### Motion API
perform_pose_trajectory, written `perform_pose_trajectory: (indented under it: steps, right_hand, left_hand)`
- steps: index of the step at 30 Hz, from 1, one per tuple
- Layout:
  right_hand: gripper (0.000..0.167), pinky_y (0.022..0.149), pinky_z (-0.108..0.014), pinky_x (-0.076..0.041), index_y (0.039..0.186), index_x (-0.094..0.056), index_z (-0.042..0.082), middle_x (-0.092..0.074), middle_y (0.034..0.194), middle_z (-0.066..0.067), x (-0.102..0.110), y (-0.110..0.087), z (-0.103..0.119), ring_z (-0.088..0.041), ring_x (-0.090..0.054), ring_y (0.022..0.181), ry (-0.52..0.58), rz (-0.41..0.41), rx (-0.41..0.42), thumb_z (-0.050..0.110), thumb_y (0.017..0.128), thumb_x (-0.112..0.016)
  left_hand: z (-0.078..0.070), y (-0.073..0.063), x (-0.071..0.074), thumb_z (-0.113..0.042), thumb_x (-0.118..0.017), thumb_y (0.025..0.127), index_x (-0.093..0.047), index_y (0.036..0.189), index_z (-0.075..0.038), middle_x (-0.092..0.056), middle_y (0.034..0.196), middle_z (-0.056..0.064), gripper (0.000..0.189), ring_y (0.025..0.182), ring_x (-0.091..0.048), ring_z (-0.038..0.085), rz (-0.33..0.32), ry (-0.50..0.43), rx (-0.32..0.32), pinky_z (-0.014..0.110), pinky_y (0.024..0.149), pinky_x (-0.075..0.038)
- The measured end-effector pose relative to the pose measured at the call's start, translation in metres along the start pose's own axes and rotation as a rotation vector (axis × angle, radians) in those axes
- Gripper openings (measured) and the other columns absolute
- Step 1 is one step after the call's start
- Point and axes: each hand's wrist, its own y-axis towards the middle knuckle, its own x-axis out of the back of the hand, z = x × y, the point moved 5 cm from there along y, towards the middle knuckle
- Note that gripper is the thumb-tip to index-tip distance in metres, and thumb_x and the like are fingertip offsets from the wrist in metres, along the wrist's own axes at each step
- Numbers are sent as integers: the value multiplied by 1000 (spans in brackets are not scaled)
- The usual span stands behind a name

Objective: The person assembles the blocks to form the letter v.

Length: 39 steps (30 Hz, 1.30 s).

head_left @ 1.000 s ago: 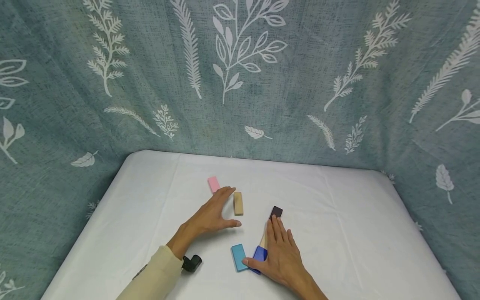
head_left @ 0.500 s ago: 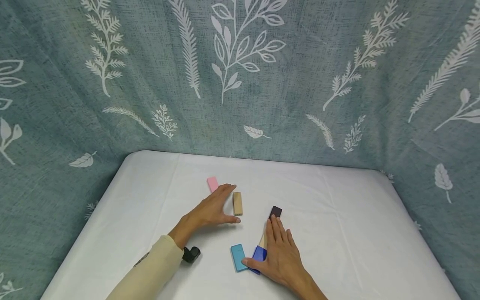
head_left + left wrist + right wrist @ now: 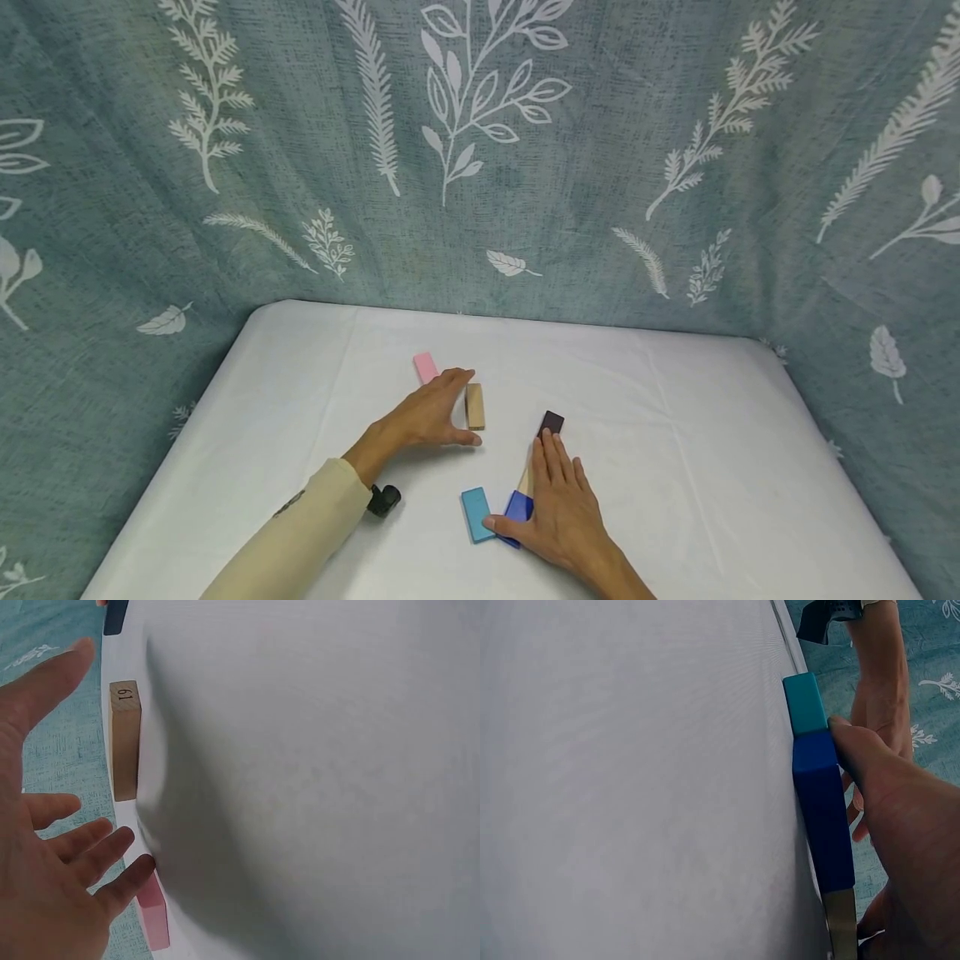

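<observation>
My left hand (image 3: 426, 417) hovers with thumb and fingers spread beside a plain wooden block (image 3: 476, 407). A number is printed on that block's end (image 3: 126, 696). Partly behind the left fingers lies a pink block (image 3: 425, 367). My right hand (image 3: 564, 510) lies over a row of blocks with straight fingers, its thumb stretched out to the left. Under it show a dark blue block (image 3: 517, 510), a sliver of a second wooden block (image 3: 527, 482) and a black block (image 3: 552, 422) at the fingertips. The thumb tip overlaps the edge of a light blue block (image 3: 474, 513).
A white cloth (image 3: 675, 483) covers the table. Behind it and along its sides hangs a teal curtain (image 3: 585, 250) with white leaf prints. A black wrist-worn device (image 3: 385, 500) sticks out from under the left sleeve (image 3: 300, 525).
My left hand and forearm have shifted slightly forward, with the fingers still spread beside the wooden block. My right hand and the blocks have stayed in place.
</observation>
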Motion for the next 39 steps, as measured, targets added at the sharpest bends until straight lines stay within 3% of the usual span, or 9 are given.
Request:
perform_pose_trajectory:
  steps: [20,39]
  right_hand:
    - [137,120,-57,-12,160,-16,-1,-9,167,-20,-1,0,0,-35,-10,154,8,-8,2,94,69,-53]
    - [137,120,-56,-12,160,-16,-1,-10,167,-20,0,0,0,-34,-9,154,-2,-1,0,94,69,-52]
  left_hand:
    - [-6,8,-3,-57,-83,77,-45,150,-4,-49,147,13,98,130,-52,29,-7,182,-17,48,107,-41]
    - [-4,13,-4,-52,-82,80,-51,146,-2,-55,138,13,88,123,-55,26,-27,205,19,46,101,-42]
